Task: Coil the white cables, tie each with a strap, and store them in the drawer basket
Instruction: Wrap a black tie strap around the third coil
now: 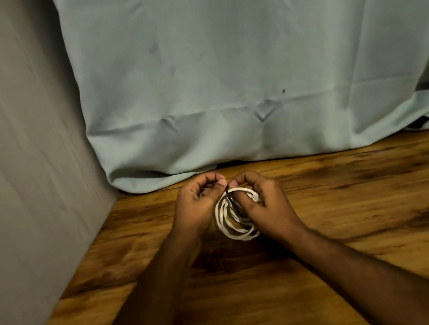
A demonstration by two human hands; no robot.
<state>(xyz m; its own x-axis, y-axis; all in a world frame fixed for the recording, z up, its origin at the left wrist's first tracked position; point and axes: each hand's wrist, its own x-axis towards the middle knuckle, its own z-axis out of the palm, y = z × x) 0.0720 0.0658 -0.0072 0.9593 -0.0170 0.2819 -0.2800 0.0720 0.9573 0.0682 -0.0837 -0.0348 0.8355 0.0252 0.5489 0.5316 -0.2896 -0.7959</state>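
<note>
Over the wooden table (pixel 355 195), I am strapping a coiled white cable (pixel 232 224).
My left hand (pixel 197 204) is pinching the dark strap (pixel 232 199) while my right hand (pixel 263 205) is gripping the coil; tying is unfinished, and no drawer basket is in view.

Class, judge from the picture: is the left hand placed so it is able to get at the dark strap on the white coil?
Probably yes: the left hand already pinches the dark strap beside the white coil; nothing lies between.
</note>
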